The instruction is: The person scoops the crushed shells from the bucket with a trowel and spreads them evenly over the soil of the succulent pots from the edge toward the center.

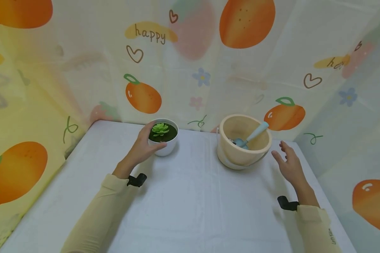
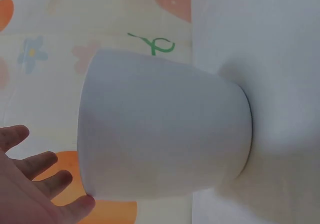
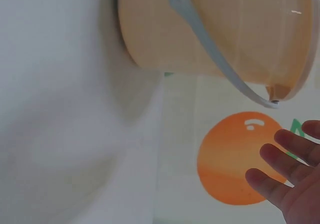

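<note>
A white pot (image 1: 166, 151) with dark soil and a green succulent (image 1: 160, 129) stands upright at the back left of the table. My left hand (image 1: 141, 143) is at its left side, thumb and fingers spread about the rim. In the left wrist view, one fingertip (image 2: 86, 202) meets or nearly meets the pot's rim; whether it presses is unclear. To the right stands a beige bucket (image 1: 227, 150) holding a small shovel with a light blue handle (image 1: 257, 131) and other partly hidden items. My right hand (image 1: 289, 165) hovers right of the bucket, fingers apart, holding nothing.
A white cloth covers the table (image 1: 183, 203). Behind and at both sides hangs a fruit-print curtain (image 1: 177, 84). The bucket's grey-white handle (image 3: 220, 59) hangs down along its side. Each wrist wears a black camera mount (image 1: 137, 180).
</note>
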Available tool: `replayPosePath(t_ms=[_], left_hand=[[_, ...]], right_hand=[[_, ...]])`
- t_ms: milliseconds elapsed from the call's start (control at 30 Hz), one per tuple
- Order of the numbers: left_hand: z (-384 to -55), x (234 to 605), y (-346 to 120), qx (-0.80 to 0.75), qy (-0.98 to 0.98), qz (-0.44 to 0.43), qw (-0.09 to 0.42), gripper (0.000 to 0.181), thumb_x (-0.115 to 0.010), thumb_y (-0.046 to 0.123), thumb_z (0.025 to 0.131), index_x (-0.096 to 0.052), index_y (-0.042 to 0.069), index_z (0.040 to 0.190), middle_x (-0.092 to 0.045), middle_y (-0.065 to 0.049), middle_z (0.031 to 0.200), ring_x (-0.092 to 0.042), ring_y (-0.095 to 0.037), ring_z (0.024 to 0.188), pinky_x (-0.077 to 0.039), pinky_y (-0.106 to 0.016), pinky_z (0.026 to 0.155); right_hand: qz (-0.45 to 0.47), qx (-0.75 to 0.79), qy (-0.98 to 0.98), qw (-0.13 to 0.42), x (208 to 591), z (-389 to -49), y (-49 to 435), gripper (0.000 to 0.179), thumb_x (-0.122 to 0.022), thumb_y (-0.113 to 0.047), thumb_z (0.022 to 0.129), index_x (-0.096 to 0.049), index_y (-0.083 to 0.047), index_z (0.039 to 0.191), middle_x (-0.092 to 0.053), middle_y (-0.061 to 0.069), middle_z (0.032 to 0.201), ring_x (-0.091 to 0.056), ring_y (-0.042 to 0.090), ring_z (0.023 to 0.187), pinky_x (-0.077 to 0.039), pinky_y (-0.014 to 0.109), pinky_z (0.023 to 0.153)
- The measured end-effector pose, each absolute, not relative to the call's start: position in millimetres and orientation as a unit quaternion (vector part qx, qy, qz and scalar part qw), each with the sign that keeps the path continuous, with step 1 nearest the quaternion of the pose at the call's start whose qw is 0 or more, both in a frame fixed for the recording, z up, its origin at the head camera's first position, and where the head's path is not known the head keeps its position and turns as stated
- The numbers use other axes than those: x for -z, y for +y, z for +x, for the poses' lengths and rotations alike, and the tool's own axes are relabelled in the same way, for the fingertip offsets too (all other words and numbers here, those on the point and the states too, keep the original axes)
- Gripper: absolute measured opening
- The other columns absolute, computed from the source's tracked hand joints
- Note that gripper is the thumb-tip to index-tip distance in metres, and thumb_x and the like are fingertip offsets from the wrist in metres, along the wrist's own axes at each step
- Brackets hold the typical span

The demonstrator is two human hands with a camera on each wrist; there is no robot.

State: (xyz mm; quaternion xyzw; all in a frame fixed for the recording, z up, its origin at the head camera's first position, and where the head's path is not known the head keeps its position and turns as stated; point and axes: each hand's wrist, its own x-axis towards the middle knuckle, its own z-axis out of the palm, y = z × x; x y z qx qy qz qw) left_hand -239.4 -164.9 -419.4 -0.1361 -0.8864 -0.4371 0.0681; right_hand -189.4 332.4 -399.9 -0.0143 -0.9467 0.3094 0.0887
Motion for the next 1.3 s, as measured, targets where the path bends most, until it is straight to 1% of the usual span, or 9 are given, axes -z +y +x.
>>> replayPosePath(t_ms=[200,233,400,533,767,900,1033,1300], left_hand=[[-240.1,413.7,-159.5,0.399,-0.899,-0.133,0.123,0.093,-0.073,0.051,0.08,-0.031,0.007,0.15,-0.029,-0.018,0.157,-0.019,-0.038,0.146,-0.011,-0.066,0.115],[-240.2,412.4,-158.8,0.4,-0.898,-0.133,0.125,0.093,-0.073,0.052,0.08,-0.031,0.007,0.15,-0.029,-0.018,0.157,-0.018,-0.038,0.147,-0.011,-0.066,0.115],[-241.8,408.0,-155.3,0.417,-0.894,-0.133,0.101,0.095,-0.073,0.052,0.081,-0.028,0.009,0.152,-0.023,-0.017,0.16,-0.017,-0.038,0.148,-0.017,-0.068,0.115],[-243.0,406.7,-152.6,0.419,-0.894,-0.134,0.082,0.095,-0.073,0.052,0.082,-0.026,0.012,0.154,-0.019,-0.015,0.161,-0.02,-0.038,0.147,-0.023,-0.067,0.113],[-247.3,403.1,-143.9,0.415,-0.894,-0.15,0.077,0.092,-0.072,0.05,0.083,-0.026,0.013,0.154,-0.022,-0.013,0.161,-0.019,-0.036,0.147,-0.025,-0.065,0.113],[-248.5,399.8,-137.0,0.413,-0.895,-0.155,0.07,0.091,-0.072,0.048,0.083,-0.025,0.014,0.154,-0.022,-0.014,0.161,-0.018,-0.035,0.148,-0.025,-0.064,0.114],[-249.8,397.9,-131.4,0.411,-0.895,-0.161,0.064,0.094,-0.071,0.051,0.083,-0.024,0.014,0.154,-0.021,-0.014,0.161,-0.018,-0.035,0.148,-0.024,-0.064,0.115],[-252.9,392.5,-117.5,0.416,-0.89,-0.18,0.05,0.095,-0.068,0.057,0.083,-0.023,0.017,0.155,-0.019,-0.012,0.162,-0.016,-0.034,0.149,-0.022,-0.062,0.116]], right_hand=[[-0.009,-0.315,-0.945,0.09,394.5,-195.4,332.1,0.078,-0.044,-0.049,0.1,-0.018,0.002,0.153,-0.032,0.032,0.15,-0.032,0.05,0.136,-0.032,0.067,0.107],[-0.006,-0.317,-0.944,0.091,393.3,-196.1,332.1,0.077,-0.045,-0.048,0.1,-0.019,0.002,0.153,-0.032,0.033,0.15,-0.032,0.05,0.136,-0.032,0.067,0.107],[0.011,-0.323,-0.941,0.101,388.9,-199.7,332.5,0.074,-0.047,-0.044,0.101,-0.022,0.003,0.152,-0.034,0.034,0.148,-0.033,0.051,0.134,-0.032,0.067,0.106],[0.016,-0.323,-0.941,0.1,387.0,-202.5,331.7,0.075,-0.047,-0.045,0.1,-0.022,0.002,0.152,-0.035,0.033,0.148,-0.034,0.051,0.134,-0.033,0.067,0.106],[0.03,-0.322,-0.94,0.107,383.0,-206.4,330.7,0.073,-0.049,-0.042,0.1,-0.025,0.005,0.151,-0.036,0.033,0.147,-0.035,0.051,0.133,-0.033,0.066,0.106],[0.028,-0.319,-0.942,0.104,380.7,-208.9,330.3,0.072,-0.049,-0.042,0.1,-0.025,0.004,0.151,-0.035,0.032,0.149,-0.035,0.05,0.134,-0.033,0.066,0.106],[0.02,-0.32,-0.942,0.097,377.8,-211.3,328.4,0.073,-0.05,-0.042,0.1,-0.024,0.002,0.152,-0.034,0.031,0.15,-0.034,0.05,0.135,-0.032,0.066,0.107],[0.014,-0.321,-0.943,0.085,373.8,-214.1,326.8,0.079,-0.049,-0.049,0.098,-0.023,0.001,0.153,-0.033,0.031,0.151,-0.033,0.05,0.136,-0.031,0.066,0.108]])
